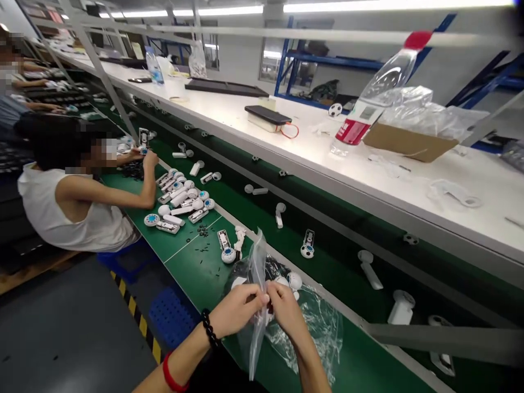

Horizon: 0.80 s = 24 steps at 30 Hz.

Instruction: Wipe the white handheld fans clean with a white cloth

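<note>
Both of my hands pinch the upper edge of a clear plastic bag (256, 346), close together at its middle. My left hand (237, 311), with a black beaded bracelet and a red band on the wrist, grips it from the left. Thumb and fingers of my right hand (286, 311) are closed on the same edge from the right. Behind the hands, several white rounded parts (293, 280) lie among crumpled clear plastic (323, 333). Just beyond is a white handle-shaped piece with a blue round end (226, 246). My fingers partly hide the bag's edge.
On the green bench (184, 278) lie small black pieces (202, 231) and a pile of white parts (180, 199). A co-worker (82, 180) sits at left. White parts sit on the green strip (262, 210) beneath a white shelf (319, 147) holding a bottle (368, 103).
</note>
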Available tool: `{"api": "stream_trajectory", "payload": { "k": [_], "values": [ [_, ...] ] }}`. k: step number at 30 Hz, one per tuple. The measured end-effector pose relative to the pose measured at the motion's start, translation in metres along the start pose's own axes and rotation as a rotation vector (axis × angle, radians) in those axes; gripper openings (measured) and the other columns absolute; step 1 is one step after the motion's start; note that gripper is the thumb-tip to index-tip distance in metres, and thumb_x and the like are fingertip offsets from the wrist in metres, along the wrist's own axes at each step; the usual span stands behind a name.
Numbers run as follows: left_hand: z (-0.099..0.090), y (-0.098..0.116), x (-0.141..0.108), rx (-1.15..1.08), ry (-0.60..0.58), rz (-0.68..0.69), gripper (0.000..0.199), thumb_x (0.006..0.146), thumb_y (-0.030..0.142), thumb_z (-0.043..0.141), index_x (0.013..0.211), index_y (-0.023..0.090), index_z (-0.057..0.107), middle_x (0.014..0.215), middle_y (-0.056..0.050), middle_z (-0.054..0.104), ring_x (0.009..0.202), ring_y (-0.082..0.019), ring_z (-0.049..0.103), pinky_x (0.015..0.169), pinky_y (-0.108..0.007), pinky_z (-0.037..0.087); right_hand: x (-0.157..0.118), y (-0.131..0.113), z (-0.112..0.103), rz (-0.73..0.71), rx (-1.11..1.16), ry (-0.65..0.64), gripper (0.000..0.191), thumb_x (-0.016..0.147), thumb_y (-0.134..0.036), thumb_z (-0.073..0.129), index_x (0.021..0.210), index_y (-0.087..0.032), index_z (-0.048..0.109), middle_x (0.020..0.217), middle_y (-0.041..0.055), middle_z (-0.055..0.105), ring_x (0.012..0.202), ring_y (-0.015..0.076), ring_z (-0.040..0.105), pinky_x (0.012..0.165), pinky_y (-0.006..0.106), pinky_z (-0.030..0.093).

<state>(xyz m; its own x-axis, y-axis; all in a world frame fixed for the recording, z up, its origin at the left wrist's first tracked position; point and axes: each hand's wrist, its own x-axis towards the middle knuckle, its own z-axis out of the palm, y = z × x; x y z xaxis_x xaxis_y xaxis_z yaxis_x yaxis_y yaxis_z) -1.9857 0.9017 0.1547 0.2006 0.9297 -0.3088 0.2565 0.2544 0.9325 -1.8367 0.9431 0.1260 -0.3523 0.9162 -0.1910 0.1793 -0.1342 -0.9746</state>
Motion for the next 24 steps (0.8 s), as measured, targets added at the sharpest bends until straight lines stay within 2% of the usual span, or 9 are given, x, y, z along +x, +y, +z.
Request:
{"api": "stream_trajectory", "payload": {
  "k": [3,6,9,11,13,16,19,22,24],
  "values": [
    [0.001,0.002,0.001,0.039,0.048,-0.045,0.040,0.086,0.050,0.059,0.066,0.017,0.048,0.064,0.003,0.050,0.061,-0.012,0.046,0.057,-0.023,0.032,0.004,-0.006,-0.008,0.068,0.023,-0.049,0.052,0.084,-0.067,0.049,0.060,-0.021,0.047,0.051,-0.0035,0.044,0.046,0.0127,0.044,0.045,0.025,0.037],
    [0.008,0.006,-0.001,0.100,0.047,-0.058,0.037,0.076,0.038,0.072,0.059,0.016,0.048,0.066,0.002,0.053,0.065,-0.012,0.046,0.059,-0.023,0.030,0.001,-0.013,-0.013,0.057,0.018,-0.135,0.050,0.081,-0.063,0.059,0.059,-0.020,0.048,0.055,-0.0029,0.045,0.053,0.0120,0.044,0.051,0.024,0.036],
    [0.011,0.009,-0.006,0.116,0.061,-0.034,0.038,0.078,0.039,0.070,0.057,0.016,0.048,0.067,0.002,0.056,0.066,-0.012,0.049,0.062,-0.024,0.034,-0.006,-0.012,-0.017,0.047,0.010,-0.156,0.050,0.083,-0.062,0.056,0.058,-0.020,0.047,0.056,-0.0023,0.044,0.055,0.0130,0.044,0.053,0.025,0.034],
    [0.004,0.009,-0.011,0.113,0.148,-0.013,0.041,0.085,0.043,0.061,0.057,0.017,0.047,0.069,0.000,0.058,0.068,-0.013,0.053,0.065,-0.024,0.039,-0.011,-0.007,-0.024,0.059,0.003,-0.113,0.050,0.086,-0.062,0.052,0.059,-0.020,0.048,0.056,-0.0014,0.046,0.055,0.0142,0.045,0.053,0.026,0.035],
    [-0.011,0.008,-0.019,0.116,0.277,-0.014,0.041,0.090,0.044,0.053,0.059,0.018,0.048,0.074,-0.002,0.060,0.069,-0.014,0.055,0.067,-0.026,0.041,-0.017,-0.001,-0.035,0.086,-0.012,-0.007,0.049,0.089,-0.061,0.046,0.061,-0.020,0.048,0.057,-0.0009,0.047,0.054,0.0150,0.046,0.053,0.027,0.035],
    [-0.050,0.005,-0.035,0.147,0.487,-0.025,0.037,0.092,0.041,0.048,0.063,0.018,0.052,0.078,-0.004,0.063,0.066,-0.014,0.055,0.063,-0.027,0.040,-0.032,0.001,-0.055,0.136,-0.058,0.178,0.047,0.092,-0.055,0.046,0.059,-0.021,0.045,0.056,-0.0017,0.044,0.053,0.0137,0.041,0.052,0.027,0.030],
    [-0.090,0.006,-0.047,0.346,0.644,0.040,0.040,0.091,0.038,0.051,0.057,0.019,0.042,0.074,-0.002,0.059,0.067,-0.014,0.053,0.065,-0.028,0.038,-0.052,-0.006,-0.060,0.166,-0.080,0.225,0.046,0.087,-0.049,0.059,0.054,-0.019,0.047,0.053,-0.0024,0.041,0.052,0.0123,0.036,0.052,0.027,0.026],
    [-0.114,0.008,-0.052,0.580,0.574,0.020,0.040,0.090,0.039,0.051,0.057,0.018,0.041,0.080,0.001,0.062,0.067,-0.011,0.053,0.065,-0.028,0.036,-0.055,-0.002,-0.044,0.177,-0.025,0.208,0.045,0.081,-0.052,0.067,0.053,-0.018,0.054,0.056,-0.0003,0.049,0.056,0.0141,0.045,0.056,0.027,0.036],
    [-0.121,0.008,-0.052,0.601,0.481,0.007,0.038,0.091,0.039,0.050,0.060,0.018,0.044,0.086,0.002,0.064,0.069,-0.011,0.055,0.065,-0.028,0.037,-0.042,0.017,-0.028,0.198,0.032,0.262,0.047,0.084,-0.057,0.061,0.058,-0.018,0.058,0.065,0.0029,0.058,0.066,0.0172,0.055,0.065,0.030,0.046]
  ]
}}
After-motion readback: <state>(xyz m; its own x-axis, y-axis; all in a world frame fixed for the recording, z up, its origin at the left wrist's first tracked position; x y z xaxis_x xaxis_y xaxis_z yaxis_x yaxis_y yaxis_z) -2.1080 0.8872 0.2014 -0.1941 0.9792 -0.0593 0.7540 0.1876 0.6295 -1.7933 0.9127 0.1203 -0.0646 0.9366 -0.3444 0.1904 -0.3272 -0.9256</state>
